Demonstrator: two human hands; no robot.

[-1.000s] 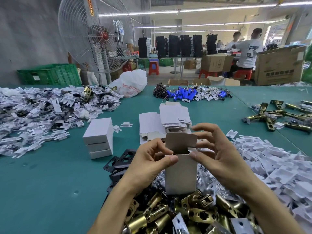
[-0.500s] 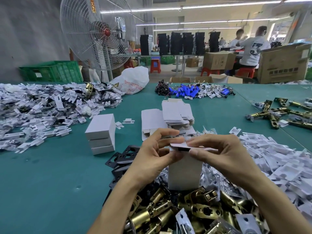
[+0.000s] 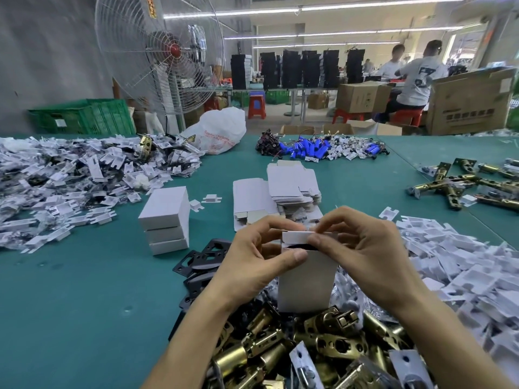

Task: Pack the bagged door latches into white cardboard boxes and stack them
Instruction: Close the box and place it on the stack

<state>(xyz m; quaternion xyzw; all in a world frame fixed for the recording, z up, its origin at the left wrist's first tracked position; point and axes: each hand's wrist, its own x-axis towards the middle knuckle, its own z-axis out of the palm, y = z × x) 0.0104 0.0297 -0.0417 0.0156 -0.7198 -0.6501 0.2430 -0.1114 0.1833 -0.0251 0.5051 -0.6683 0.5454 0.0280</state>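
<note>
Beside three stacked boxes, hands grip one box.

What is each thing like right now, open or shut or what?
held white box, upright, top flap folded over, dark gap showing, not fully shut
left hand, grips the box near its top
right hand, pinches the top flap
stacked white boxes, three, closed
flat box blanks, unfolded, piled

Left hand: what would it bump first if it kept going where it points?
Likely the box it grips: the left hand points rightward at it, with the right hand on the far side.
</note>
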